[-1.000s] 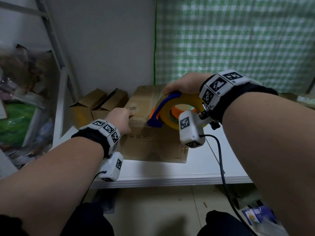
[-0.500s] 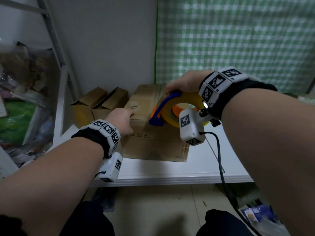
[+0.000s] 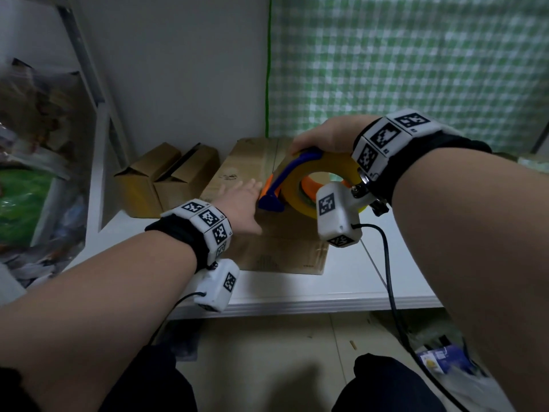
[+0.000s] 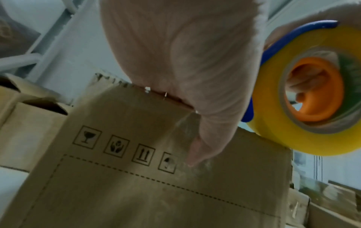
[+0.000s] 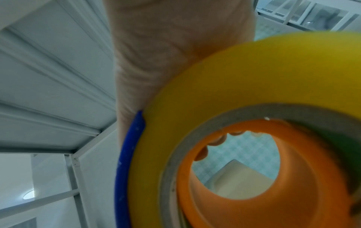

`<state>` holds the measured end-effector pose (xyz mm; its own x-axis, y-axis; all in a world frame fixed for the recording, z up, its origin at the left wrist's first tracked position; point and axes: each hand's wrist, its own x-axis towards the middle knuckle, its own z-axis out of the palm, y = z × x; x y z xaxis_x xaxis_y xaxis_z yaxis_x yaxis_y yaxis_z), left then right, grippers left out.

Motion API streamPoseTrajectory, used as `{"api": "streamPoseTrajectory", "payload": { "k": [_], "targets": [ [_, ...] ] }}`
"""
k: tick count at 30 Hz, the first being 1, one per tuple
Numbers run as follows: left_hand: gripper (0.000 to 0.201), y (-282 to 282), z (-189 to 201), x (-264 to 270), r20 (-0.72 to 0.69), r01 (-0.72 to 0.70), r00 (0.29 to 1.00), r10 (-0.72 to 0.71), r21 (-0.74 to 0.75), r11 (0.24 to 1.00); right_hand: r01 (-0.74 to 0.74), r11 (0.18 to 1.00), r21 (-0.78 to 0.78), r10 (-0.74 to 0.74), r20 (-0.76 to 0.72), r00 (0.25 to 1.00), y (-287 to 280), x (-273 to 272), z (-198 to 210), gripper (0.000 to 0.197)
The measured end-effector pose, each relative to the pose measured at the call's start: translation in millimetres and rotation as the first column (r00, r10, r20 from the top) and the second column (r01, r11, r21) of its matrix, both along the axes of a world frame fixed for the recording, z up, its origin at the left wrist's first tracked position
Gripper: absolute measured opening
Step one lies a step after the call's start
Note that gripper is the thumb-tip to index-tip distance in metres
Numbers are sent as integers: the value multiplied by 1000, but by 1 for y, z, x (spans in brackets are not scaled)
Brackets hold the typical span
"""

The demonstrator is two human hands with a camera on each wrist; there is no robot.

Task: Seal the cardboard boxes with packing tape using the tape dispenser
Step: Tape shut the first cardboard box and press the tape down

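The hands are working on the cardboard box point(image 3: 269, 233) standing on the white bench point(image 3: 341, 281): the left hand point(image 3: 240, 203), curled a second ago, is now lying flat with fingers straight on its top, while the right hand point(image 3: 323, 138) is still gripping the tape dispenser point(image 3: 300, 179) at the front edge

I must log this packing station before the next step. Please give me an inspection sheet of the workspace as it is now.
Surface: white table, front strip bare.
Job's things: cardboard box closed; tape dispenser with yellow roll on its top.
Clutter: two small boxes behind, flaps open.
Hands: left hand flat on box top, thumb on the front face; right hand grips dispenser.
Cables: black cable hangs from wrist camera.
Surroundings: green checked curtain, bags left.
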<state>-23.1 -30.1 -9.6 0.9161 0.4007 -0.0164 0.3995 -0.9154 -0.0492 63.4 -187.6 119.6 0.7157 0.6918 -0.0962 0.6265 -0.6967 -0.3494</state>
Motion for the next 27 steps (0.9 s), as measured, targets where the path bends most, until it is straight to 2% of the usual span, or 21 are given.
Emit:
{"api": "streamPoseTrajectory", "payload": {
  "k": [4, 9, 16, 20, 23, 25, 27],
  "targets": [
    [104, 9, -8, -3, 39, 19, 999, -18, -36, 999, 7, 1000, 21, -5, -64, 998, 3, -5, 0, 37],
    [105, 24, -13, -14, 95, 52, 994, -51, -3, 999, -6, 999, 37, 8, -38, 999, 10, -19, 4, 35],
    [108, 53, -6, -31, 27, 47, 998, -48, 25, 999, -53, 998, 17, 54, -30, 998, 35, -41, 9, 30],
    [113, 61, -1, -32, -44, 43, 998, -39, 78, 996, -13, 993, 114, 25, -104, 994, 38, -41, -1, 30],
    [106, 59, 2, -23, -55, 43, 998, -38, 96, 994, 33, 985, 167, -8, -151, 989, 34, -37, -6, 32],
    [97, 56, 5, -17, -44, 26, 999, -22, 73, 997, 48, 980, 191, -13, -179, 984, 31, -36, -6, 33],
    [97, 54, 5, -14, -28, 28, 999, -27, 30, 999, 41, 981, 190, -7, -175, 984, 30, -34, -6, 35]
  ]
}}
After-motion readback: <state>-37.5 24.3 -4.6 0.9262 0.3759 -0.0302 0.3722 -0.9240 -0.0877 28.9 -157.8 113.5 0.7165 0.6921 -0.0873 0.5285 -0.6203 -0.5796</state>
